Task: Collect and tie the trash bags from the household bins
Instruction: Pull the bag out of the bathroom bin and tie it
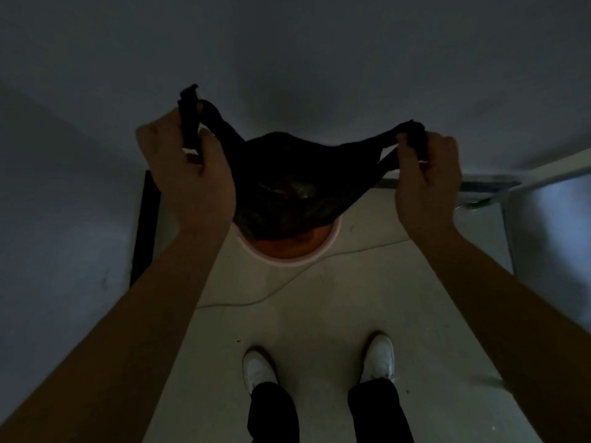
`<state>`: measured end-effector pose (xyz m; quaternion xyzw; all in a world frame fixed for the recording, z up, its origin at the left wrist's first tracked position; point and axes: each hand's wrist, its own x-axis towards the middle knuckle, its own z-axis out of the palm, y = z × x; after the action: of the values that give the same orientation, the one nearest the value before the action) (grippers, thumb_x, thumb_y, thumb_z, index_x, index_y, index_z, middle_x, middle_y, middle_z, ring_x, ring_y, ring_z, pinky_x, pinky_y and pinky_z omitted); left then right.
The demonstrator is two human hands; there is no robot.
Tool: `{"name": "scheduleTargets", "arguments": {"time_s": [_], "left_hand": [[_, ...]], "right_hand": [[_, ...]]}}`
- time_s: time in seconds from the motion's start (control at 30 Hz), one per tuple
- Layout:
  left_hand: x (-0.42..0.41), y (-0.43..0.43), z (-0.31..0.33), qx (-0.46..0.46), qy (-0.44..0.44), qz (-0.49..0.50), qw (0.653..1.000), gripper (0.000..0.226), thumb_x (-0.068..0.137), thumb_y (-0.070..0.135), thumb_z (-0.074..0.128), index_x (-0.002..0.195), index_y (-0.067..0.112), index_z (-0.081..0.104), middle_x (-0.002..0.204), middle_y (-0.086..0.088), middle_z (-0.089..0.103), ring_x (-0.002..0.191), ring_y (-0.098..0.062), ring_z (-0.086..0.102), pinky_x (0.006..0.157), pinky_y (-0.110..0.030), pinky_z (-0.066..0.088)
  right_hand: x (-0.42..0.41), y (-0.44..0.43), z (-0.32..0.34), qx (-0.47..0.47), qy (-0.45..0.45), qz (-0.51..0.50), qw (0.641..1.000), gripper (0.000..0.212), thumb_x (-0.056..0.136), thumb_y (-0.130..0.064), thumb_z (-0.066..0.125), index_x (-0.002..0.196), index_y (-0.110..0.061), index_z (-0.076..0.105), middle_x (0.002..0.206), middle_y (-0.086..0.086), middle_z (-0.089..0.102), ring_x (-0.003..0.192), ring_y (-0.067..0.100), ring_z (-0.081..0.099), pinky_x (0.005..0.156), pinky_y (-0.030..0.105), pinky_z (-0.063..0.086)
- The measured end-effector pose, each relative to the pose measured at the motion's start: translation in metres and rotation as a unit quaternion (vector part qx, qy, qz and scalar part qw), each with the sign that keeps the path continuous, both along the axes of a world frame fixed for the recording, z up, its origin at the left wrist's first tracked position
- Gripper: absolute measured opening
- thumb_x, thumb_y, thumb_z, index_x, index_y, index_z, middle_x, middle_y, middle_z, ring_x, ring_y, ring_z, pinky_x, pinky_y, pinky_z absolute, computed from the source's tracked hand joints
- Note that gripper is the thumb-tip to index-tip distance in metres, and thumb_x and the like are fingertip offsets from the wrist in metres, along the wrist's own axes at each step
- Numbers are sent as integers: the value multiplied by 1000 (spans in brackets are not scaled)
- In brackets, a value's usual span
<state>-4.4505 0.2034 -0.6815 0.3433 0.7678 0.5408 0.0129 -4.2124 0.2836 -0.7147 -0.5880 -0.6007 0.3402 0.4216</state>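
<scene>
we stood over the bin [283, 262], a round pink one on the floor [319, 314] close to the wall [287, 59], with the black trash bag [287, 174] lifted above it. our left hand [188, 164] had fingers and thumb curled round the left handle [192, 123] of the bag, the loose end of that strip sticking up past the knuckles. our right hand [427, 174] pinched the right handle [412, 132] as a bunched wad between the thumb and curled fingers.

both hands were raised and held well apart, so the two handles were drawn taut and the mouth of the bag was pulled almost shut. we judged that to be the reason for the hold: stretching the handles gathers the top and leaves enough length to cross them into a knot.

the belly of the bag sagged between the hands and hung over the bin, its bottom at or just inside the rim (the light was too dim to tell whether it had cleared it). anything that slipped out would likely drop back in.

a thin pale cable [287, 282] ran across the floor in front of the bin, and our white shoes [257, 369] stood nearer to us. we could read no brand, label or writing on the bag, the bin or anything else.
</scene>
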Motion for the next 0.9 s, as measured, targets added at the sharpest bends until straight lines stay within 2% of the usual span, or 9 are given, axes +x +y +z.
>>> {"name": "scheduleTargets", "arguments": {"time_s": [0.1, 0.17, 0.23, 0.3, 0.4, 0.5, 0.6, 0.77, 0.9], "left_hand": [[9, -4, 19, -12, 24, -59, 998, 43, 95, 13, 56, 136, 1, 48, 126, -23, 50, 115, -28, 55, 99, -42, 49], [20, -5, 36, -22, 67, -91, 993, 54, 93, 11, 57, 140, -9, 40, 136, -32, 40, 127, -33, 46, 110, -39, 40], [33, -7, 52, -8, 101, -111, 989, 63, 91, 7, 59, 146, -4, 31, 144, -37, 26, 140, -18, 28, 114, -24, 30], [48, -8, 65, 2, 102, -131, 986, 69, 89, 2, 60, 148, 0, 24, 148, -40, 15, 139, 2, 17, 112, -12, 22], [75, -15, 75, 3, 89, -184, 979, 67, 89, -7, 57, 147, -12, 23, 148, -44, 16, 136, -7, 19, 113, -7, 18], [104, -19, 79, -23, 41, -235, 971, 66, 95, -2, 48, 153, 4, 16, 156, -20, 24, 142, -13, 27, 121, -27, 24], [142, -27, 79, -61, -14, -265, 962, 67, 96, 15, 48, 156, 22, 18, 152, -9, 41, 123, -18, 54, 100, -47, 50], [204, -36, 32, -121, 19, -352, 928, 74, 93, 21, 51, 156, 33, 15, 143, -21, 46, 118, -41, 56, 97, -55, 49], [253, -50, -31, -186, 49, -406, 894, 78, 92, 20, 57, 158, 8, 16, 148, -29, 38, 126, -39, 48, 99, -32, 41]], "right_hand": [[12, -10, 39, -13, 88, -40, 995, 11, 90, -32, 48, 82, -26, 50, 86, 0, 48, 82, 12, 49, 80, 30, 41], [25, -20, 68, 9, 117, -66, 991, 14, 91, -30, 47, 80, -23, 53, 81, 3, 54, 82, 16, 54, 80, 32, 44], [37, -29, 97, 42, 114, -92, 988, 16, 98, -28, 45, 84, -25, 53, 73, 2, 57, 73, 16, 59, 71, 26, 48], [53, -38, 121, 72, 86, -110, 988, 15, 102, -27, 44, 88, -26, 49, 70, 4, 54, 65, 18, 57, 62, 29, 48], [84, -54, 144, 85, 47, -159, 982, 10, 101, -34, 48, 92, -29, 50, 76, 8, 55, 67, 32, 58, 63, 45, 53], [120, -68, 157, 85, 16, -200, 976, 10, 100, -41, 47, 95, -33, 52, 75, 6, 57, 64, 34, 58, 58, 42, 49], [157, -81, 154, 54, 6, -189, 981, 18, 101, -41, 47, 103, -25, 53, 78, 4, 59, 68, 21, 60, 62, 33, 50], [213, -102, 109, 3, 16, -203, 979, 15, 104, -27, 47, 104, -13, 52, 68, -2, 58, 55, 5, 57, 56, 16, 46], [265, -124, 37, -63, 12, -207, 976, 14, 103, -28, 48, 106, -15, 51, 77, -6, 61, 56, 6, 61, 54, 19, 48]]}}
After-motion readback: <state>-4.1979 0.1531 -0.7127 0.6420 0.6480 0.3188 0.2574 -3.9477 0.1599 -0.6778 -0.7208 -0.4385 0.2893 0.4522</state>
